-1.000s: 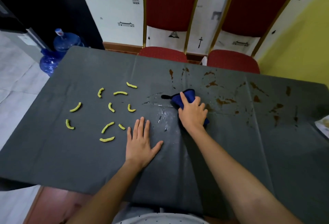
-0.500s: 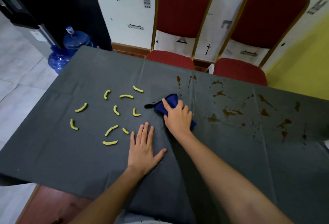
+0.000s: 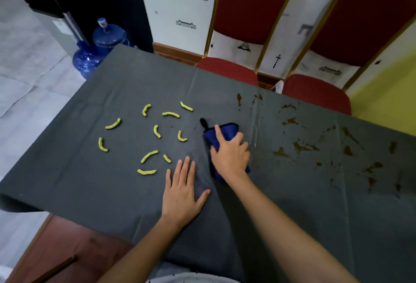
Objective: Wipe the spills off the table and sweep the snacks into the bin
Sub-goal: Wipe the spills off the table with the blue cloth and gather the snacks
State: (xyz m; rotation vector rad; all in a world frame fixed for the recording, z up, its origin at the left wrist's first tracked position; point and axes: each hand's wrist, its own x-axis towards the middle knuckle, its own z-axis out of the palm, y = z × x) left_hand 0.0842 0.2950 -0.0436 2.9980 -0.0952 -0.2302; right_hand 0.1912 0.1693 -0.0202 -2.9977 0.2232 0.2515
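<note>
Dining room: banquet chairs, clothed table

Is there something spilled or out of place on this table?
Yes. Brown spills stain the grey tablecloth right of the blue cloth under the right hand. Yellow curved snacks lie scattered beyond the flat left hand.

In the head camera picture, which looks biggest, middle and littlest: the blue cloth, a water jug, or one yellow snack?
1. Water jug, though it stands farther away and is partly hidden, so it is surely bigger still.
2. Blue cloth, partly under the right hand.
3. Yellow snack.
</note>
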